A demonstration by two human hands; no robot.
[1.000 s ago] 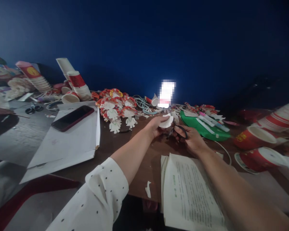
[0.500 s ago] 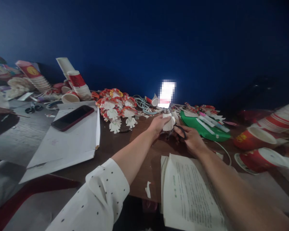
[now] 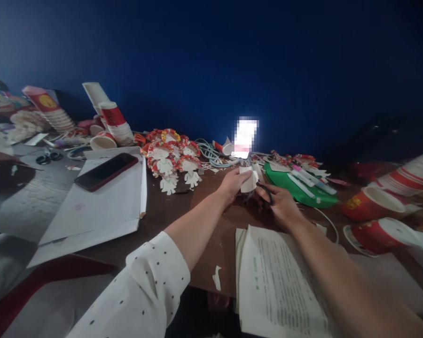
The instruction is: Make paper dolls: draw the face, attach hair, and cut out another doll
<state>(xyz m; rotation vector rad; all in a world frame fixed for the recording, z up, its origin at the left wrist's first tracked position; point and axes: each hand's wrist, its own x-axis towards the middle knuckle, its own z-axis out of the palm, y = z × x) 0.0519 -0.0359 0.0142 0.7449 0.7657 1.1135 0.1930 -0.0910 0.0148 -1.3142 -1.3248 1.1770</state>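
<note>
My left hand (image 3: 233,184) pinches a small white piece of paper (image 3: 247,180) over the brown table (image 3: 204,234). Close on its right, my right hand (image 3: 279,201) is closed around the dark handles of a pair of scissors (image 3: 267,193). The blades are mostly hidden behind the paper and my fingers, so their contact with the paper cannot be made out. Behind the hands stands a brightly lit screen (image 3: 246,137), its picture blurred out. To the left lies a cluster of paper figures (image 3: 171,159) with red and yellow frilled tops.
An open book (image 3: 282,281) lies below my right forearm. A phone (image 3: 107,172) rests on white sheets (image 3: 91,211) at left. Red paper cups (image 3: 373,203) stand at right, stacked cups (image 3: 114,123) at back left. Pens lie on a green pouch (image 3: 303,188). Another person's hand (image 3: 2,157) shows far left.
The paper in my left hand has shifted and turned very slightly to the right. My right hand with the scissors stays nearly in place.
</note>
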